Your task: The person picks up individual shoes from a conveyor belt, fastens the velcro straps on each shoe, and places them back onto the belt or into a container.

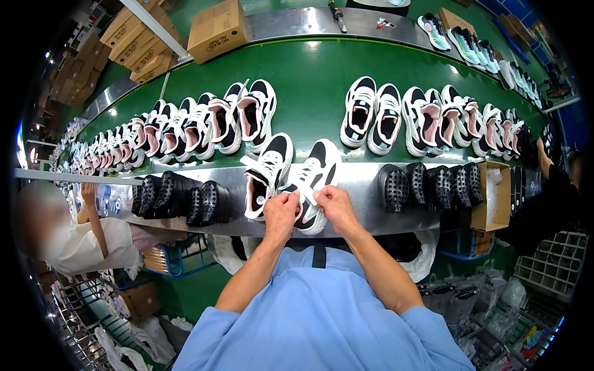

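Observation:
Two white-and-black sneakers with pink linings stand side by side on the metal ledge in front of me, toes pointing away. Both my hands are at the opening of the right-hand sneaker [320, 164]. My left hand [281, 215] has its fingers closed on the left side of the opening. With pinched fingertips, my right hand [337, 209] grips a white strip, a lace or strap, at the same shoe's opening. The fingers partly hide what they hold. The left-hand sneaker [276, 159] is untouched, with a loose white strap or tongue end sticking out.
Similar sneakers line the green conveyor belt [309, 93] on both sides. Black studded shoe lasts [213, 203] stand on the metal ledge [359, 185] left and right. An open carton [493, 196] is at the right. Co-workers [93, 241] are at both sides. Cardboard boxes [216, 31] sit beyond the belt.

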Action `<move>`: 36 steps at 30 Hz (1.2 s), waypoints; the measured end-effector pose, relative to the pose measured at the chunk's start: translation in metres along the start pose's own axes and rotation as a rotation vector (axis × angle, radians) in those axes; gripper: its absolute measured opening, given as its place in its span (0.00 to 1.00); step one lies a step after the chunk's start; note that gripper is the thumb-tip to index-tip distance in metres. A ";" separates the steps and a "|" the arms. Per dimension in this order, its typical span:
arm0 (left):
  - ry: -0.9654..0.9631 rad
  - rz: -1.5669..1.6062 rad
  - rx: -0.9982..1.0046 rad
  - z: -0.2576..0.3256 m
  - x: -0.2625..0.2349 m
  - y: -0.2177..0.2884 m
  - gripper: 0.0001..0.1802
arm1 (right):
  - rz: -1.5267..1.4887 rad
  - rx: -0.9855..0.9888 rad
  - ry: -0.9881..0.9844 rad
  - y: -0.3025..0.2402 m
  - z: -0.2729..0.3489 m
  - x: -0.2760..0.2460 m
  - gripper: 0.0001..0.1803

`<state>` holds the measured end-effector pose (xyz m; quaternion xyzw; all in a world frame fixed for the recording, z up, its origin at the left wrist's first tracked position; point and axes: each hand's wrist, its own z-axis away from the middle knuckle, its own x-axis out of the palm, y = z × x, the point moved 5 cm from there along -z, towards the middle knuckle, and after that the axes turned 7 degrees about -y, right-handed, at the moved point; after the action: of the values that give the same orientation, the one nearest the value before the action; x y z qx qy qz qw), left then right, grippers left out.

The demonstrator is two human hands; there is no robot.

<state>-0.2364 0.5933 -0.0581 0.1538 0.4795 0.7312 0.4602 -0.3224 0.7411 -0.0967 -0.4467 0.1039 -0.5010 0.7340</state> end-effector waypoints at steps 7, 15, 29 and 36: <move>0.003 -0.128 0.058 0.001 0.004 0.000 0.19 | 0.457 -0.170 0.054 0.014 -0.010 -0.010 0.17; -0.044 -0.660 0.631 0.057 -0.037 0.034 0.13 | 0.773 -0.201 0.264 -0.005 0.035 -0.027 0.20; 0.341 -0.849 0.635 0.006 -0.114 0.069 0.17 | 0.961 -0.778 0.134 -0.121 0.017 0.087 0.05; 0.301 -0.803 0.702 -0.027 -0.107 0.043 0.16 | 1.276 -0.197 -0.162 -0.076 -0.030 0.153 0.49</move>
<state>-0.2206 0.4858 -0.0119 -0.0034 0.7760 0.3083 0.5503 -0.3161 0.5902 -0.0109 -0.3987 0.3386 0.0804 0.8485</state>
